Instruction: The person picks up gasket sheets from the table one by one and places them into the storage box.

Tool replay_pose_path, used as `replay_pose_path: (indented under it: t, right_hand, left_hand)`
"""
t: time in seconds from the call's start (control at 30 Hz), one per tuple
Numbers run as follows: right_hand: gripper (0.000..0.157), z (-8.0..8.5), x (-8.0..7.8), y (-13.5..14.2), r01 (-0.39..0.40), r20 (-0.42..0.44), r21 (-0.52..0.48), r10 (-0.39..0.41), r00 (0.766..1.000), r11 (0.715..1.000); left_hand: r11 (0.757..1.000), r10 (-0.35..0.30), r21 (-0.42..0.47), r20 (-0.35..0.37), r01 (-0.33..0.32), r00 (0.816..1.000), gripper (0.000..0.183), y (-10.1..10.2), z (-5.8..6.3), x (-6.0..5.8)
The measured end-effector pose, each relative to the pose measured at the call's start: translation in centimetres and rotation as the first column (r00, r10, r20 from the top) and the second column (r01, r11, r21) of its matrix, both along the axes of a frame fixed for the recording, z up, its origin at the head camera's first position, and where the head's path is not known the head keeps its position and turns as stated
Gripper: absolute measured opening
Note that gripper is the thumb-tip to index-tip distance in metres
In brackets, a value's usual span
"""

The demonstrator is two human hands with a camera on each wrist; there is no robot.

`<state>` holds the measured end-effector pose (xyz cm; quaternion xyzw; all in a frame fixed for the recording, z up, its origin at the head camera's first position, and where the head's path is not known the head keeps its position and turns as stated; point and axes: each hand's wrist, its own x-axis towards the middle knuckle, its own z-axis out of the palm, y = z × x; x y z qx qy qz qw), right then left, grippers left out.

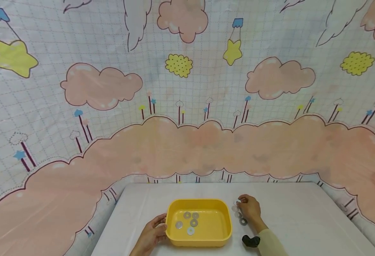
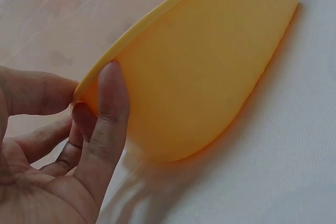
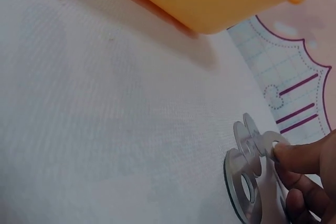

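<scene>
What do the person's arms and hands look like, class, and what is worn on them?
Both the left hand and the right hand are bare, with no gloves or rings visible. On the right side, a plain, pale yellowish sleeve shows, with a black, rounded object beside its cuff. No sleeve shows on the left.

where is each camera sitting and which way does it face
Head: worn on the head, facing forward and down at the yellow tray, table and patterned backdrop; left grip, right grip and right sleeve show.
Left wrist: on that wrist, facing the tray's outer wall and rim; the left grip shows.
Right wrist: on that wrist, facing washers on the table; part of the right grip shows.
Shared: head and right wrist both show the right grip at the washers beside the tray.
</scene>
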<state>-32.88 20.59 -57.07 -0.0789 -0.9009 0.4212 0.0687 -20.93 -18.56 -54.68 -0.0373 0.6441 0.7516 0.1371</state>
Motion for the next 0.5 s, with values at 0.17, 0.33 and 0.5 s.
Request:
replay_pose_path:
  t: [0.17, 0.33, 0.5]
  right_hand:
    - [0.017, 0.4, 0.5, 0.0, 0.043, 0.013, -0.087, -0.042, 0.999, 0.995]
    - [0.018, 1.6, 1.1, 0.3, 0.040, -0.030, -0.135, -0.044, 0.999, 0.990]
    - [0.018, 1.8, 2.0, 1.1, 0.036, -0.055, -0.128, -0.043, 0.998, 0.991]
  left_hand:
    - [1.000, -0.006, -0.001, 0.005, 0.006, 1.000, 0.067, -0.2, 0.1, 0.2]
    - [1.000, 0.013, -0.012, 0.011, -0.012, 1.000, 0.067, -0.4, 0.3, 0.0]
    - [1.000, -0.008, -0.006, 0.010, 0.008, 1.000, 0.067, -0.5, 0.1, 0.3]
